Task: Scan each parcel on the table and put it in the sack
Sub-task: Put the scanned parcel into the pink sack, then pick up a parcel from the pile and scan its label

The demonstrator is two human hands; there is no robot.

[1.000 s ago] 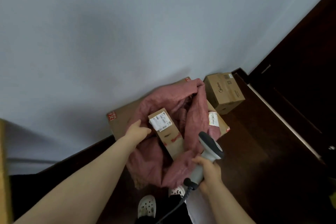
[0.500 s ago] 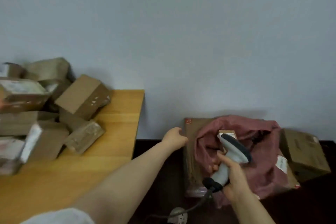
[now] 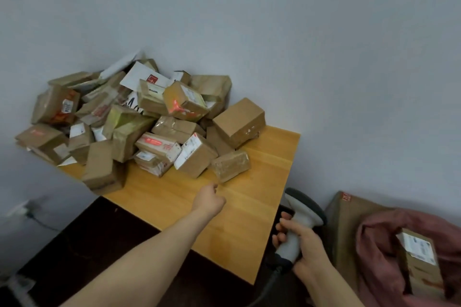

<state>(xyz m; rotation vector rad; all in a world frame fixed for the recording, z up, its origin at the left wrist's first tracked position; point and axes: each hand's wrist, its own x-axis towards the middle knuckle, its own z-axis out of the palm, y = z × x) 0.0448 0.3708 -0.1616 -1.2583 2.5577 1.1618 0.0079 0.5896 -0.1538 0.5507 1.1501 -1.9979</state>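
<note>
A heap of several brown cardboard parcels (image 3: 139,122) covers the far half of the wooden table (image 3: 249,219). My left hand (image 3: 210,200) reaches over the table with loosely curled fingers and holds nothing; it is just short of a small taped parcel (image 3: 230,166) at the heap's near edge. My right hand (image 3: 303,244) grips the handle of a grey-and-white barcode scanner (image 3: 301,214) beside the table's right edge. On the floor at the lower right lies the pink sack (image 3: 374,257), with a labelled parcel (image 3: 419,262) inside it.
A large flat cardboard box (image 3: 346,217) leans behind the sack against the grey wall. The scanner's cable (image 3: 264,289) trails down toward the dark floor. A wall socket with a plug (image 3: 25,209) sits low at the left.
My view has swung left from the sack to the table. My left hand has left the sack and moved out over the table toward the heap. The scanner stays in my right hand.
</note>
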